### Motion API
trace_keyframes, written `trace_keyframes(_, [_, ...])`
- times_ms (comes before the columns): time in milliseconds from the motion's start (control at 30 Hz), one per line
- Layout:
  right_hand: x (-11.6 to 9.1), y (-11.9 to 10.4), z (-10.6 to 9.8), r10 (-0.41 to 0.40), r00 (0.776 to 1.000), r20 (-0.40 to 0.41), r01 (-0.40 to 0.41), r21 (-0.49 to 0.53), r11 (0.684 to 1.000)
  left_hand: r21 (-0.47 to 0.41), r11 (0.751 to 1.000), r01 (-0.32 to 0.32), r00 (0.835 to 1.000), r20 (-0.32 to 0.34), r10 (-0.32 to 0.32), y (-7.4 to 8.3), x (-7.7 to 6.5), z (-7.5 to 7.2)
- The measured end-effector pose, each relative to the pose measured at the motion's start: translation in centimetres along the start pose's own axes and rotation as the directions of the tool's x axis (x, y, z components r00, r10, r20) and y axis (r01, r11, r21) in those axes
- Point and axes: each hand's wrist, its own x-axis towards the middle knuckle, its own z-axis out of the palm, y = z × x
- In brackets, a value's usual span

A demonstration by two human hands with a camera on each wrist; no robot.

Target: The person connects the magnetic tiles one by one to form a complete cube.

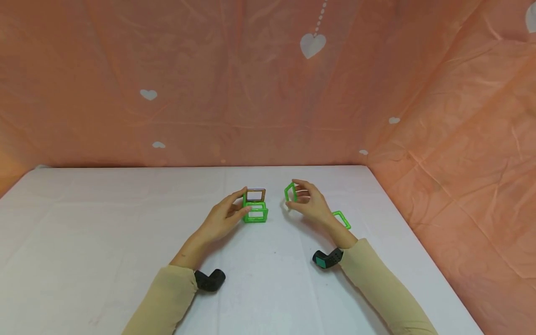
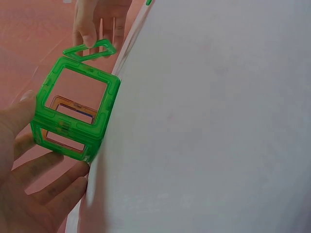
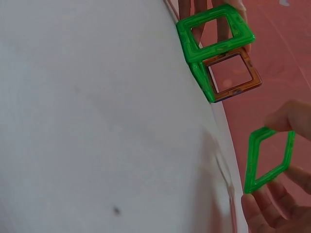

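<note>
On the white table stands a small open box of green magnetic tiles point(image 2: 63, 121), with an orange magnetic tile point(image 3: 238, 91) on its far side. My left hand point(image 1: 222, 216) holds the box from its left, thumb on the near part and fingers round the side. To the right of it, my right hand point(image 1: 311, 202) pinches a single green magnetic tile point(image 3: 251, 160) between thumb and fingers. That tile is raised, tilted and apart from the box in the head view.
Another green tile point(image 1: 344, 218) lies on the white tabletop point(image 1: 276, 288), partly hidden by my right forearm. Black wrist devices point(image 1: 211, 280) sit at both sleeves. Orange cloth point(image 1: 251, 93) with pale hearts hangs behind the table and along its right.
</note>
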Motion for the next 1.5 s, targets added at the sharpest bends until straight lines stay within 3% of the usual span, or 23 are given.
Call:
trace_keyframes(333, [-0.1,-0.1,0.4,-0.037,0.999,0.024,0.035,0.079,0.996,-0.002,1.000,0.010,1.000,0.006,-0.010,0.0,0.0,0.0])
trace_keyframes(1500, [-0.2,-0.6,2.0,-0.100,0.978,0.181,0.078,0.122,0.989,-0.012,1.000,0.004,1.000,0.004,-0.004,0.0,-0.1,0.0])
